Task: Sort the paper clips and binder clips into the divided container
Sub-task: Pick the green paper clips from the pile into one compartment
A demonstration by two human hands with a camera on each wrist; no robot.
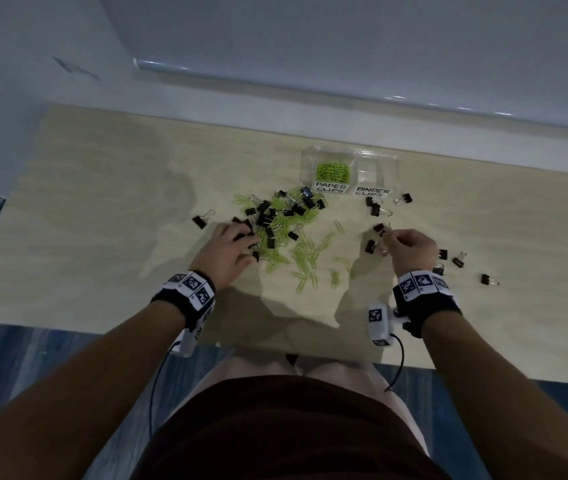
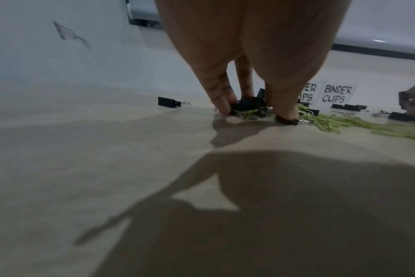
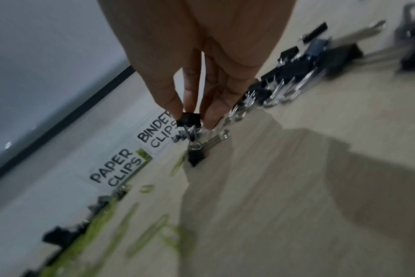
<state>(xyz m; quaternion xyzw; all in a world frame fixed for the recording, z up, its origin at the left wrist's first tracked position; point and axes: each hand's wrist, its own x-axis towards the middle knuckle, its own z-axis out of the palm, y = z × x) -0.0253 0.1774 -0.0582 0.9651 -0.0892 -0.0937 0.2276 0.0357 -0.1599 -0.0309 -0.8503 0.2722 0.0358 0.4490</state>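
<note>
Nearest, right hand [image 1: 410,245] pinching one black binder clip [image 3: 188,120] above the table [image 1: 102,209]; left hand [image 1: 225,249] pressing, seemingly uncurled, into the mixed pile [image 1: 282,223]. Beyond, divided container [image 1: 348,169], paper clips [image 1: 333,171] in its left compartment.

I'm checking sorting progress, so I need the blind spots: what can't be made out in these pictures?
- Binder clip compartment: head view, clear walls glare; contents unclear.
- Left hand: fingertips buried in the pile; grip uncertain.
- Right hand pinches a binder clip; a second dangles, blurred.
</note>
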